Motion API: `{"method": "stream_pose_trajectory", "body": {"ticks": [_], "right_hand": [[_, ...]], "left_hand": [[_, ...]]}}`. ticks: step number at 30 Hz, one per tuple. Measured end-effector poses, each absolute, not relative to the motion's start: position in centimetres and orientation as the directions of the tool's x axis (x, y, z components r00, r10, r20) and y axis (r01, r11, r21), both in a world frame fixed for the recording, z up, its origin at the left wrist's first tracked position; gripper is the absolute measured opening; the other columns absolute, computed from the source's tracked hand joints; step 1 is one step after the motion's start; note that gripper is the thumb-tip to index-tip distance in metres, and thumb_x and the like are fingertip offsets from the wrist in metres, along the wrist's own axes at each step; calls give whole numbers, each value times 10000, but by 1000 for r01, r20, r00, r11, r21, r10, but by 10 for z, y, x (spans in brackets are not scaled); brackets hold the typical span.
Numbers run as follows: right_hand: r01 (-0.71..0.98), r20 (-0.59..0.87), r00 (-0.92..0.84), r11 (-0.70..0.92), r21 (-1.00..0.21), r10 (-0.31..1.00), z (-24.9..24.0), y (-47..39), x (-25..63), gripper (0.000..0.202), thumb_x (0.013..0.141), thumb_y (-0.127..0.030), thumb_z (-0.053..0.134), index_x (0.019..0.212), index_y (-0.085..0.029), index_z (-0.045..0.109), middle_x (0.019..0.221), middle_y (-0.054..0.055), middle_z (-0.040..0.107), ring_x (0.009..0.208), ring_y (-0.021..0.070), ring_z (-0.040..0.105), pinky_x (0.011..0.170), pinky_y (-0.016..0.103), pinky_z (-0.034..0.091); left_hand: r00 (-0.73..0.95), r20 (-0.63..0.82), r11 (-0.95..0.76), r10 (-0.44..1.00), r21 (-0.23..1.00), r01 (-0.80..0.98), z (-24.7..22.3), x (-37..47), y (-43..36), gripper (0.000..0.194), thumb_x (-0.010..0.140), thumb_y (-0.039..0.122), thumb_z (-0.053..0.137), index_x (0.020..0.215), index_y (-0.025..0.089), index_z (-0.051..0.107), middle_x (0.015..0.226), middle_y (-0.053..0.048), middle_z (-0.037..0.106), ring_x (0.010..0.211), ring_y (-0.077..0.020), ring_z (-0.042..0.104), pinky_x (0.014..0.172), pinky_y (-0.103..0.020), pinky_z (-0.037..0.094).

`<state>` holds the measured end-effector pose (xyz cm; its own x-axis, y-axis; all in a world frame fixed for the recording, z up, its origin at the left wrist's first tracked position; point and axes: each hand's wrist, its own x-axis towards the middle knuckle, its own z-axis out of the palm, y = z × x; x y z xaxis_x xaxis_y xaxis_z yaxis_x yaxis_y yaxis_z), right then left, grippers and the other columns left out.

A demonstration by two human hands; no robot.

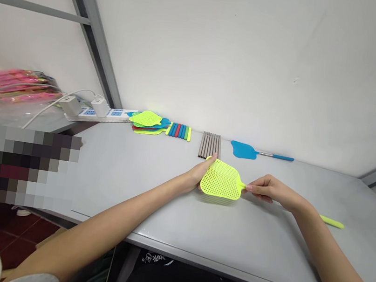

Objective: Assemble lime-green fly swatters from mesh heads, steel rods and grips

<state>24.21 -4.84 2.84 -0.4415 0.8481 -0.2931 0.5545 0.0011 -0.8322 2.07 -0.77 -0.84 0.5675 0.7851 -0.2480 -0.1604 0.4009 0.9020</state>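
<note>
My left hand [198, 175] grips the left edge of a yellow-green perforated fly swatter head [222, 180], its thumb on top. At the other end, my right hand [267, 189] pinches the narrow neck of the same head between thumb and fingers. The head hangs slightly above the table, tilted, with a faint shadow below. A yellow-green handle [332, 222] lies on the table, partly covered by my right forearm; whether a rod joins it is hidden. Behind my hands, several metal tubes [210, 145] lie side by side.
A blue fly swatter [244, 150] with a blue grip lies near the wall. Several coloured handles [179, 131] sit in a row beside stacked swatter heads [146, 118]. A white power strip [117, 114] with plugs and cables stands at left. Pink items in plastic bags [16, 84] lie beyond.
</note>
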Motion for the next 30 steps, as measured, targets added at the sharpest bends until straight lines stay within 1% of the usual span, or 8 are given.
{"method": "stream_pose_trajectory", "body": {"ticks": [3,5,7,9,13,18,26,30], "right_hand": [[572,-289,-416,1,-820,862,26,-46,246,359,735,-471,528,753,-146,679,467,-48,321,440,79,275,441,255,182],[584,-285,-398,1,-812,872,25,-45,248,369,742,-475,517,846,-159,678,487,-48,317,446,80,272,444,253,177],[590,-278,-386,4,-807,879,25,-45,251,373,750,-476,508,875,-168,676,495,-49,301,452,80,263,449,253,172],[591,-277,-377,-1,-807,884,24,-44,252,377,751,-480,505,897,-176,674,503,-48,296,457,80,256,451,253,171],[599,-289,-354,-21,-800,890,25,-44,253,399,738,-502,506,904,-181,674,526,-36,332,466,82,268,448,251,177],[606,-293,-326,-39,-795,899,24,-43,254,408,733,-518,503,893,-184,673,554,-23,376,472,80,284,447,249,181],[627,-255,-254,-42,-778,933,20,-40,257,458,690,-562,519,916,-192,667,566,-18,386,474,84,262,445,250,167],[637,-253,-255,-35,-770,933,19,-39,257,454,688,-567,519,880,-183,668,577,-10,393,481,87,267,444,252,171]], "left_hand": [[564,-198,366,802,908,-203,-7,21,-9,527,730,613,390,807,139,607,713,-67,644,665,-164,589,601,-242,428],[540,-192,344,819,919,-195,-7,21,-10,540,725,625,382,831,147,609,672,-47,625,582,-144,564,524,-229,407],[503,-206,328,840,930,-166,-8,21,-10,554,714,644,372,828,156,610,593,-18,581,471,-115,506,419,-209,343],[474,-210,315,855,937,-153,-9,20,-10,565,710,654,360,802,156,610,552,-4,543,421,-97,460,373,-197,287],[478,-181,297,859,938,-178,-10,20,-8,542,710,638,378,680,141,592,504,5,499,409,-85,432,374,-193,274],[488,-180,307,854,932,-194,-10,19,-8,510,722,607,383,545,146,509,429,27,432,354,-67,374,372,-195,272],[485,-203,323,851,930,-176,-6,18,-10,453,716,578,413,505,177,404,358,60,338,315,-62,336,374,-197,300],[475,-186,290,860,944,-155,-7,19,-10,434,711,587,424,575,175,438,385,61,359,321,-64,348,369,-198,306]]}}
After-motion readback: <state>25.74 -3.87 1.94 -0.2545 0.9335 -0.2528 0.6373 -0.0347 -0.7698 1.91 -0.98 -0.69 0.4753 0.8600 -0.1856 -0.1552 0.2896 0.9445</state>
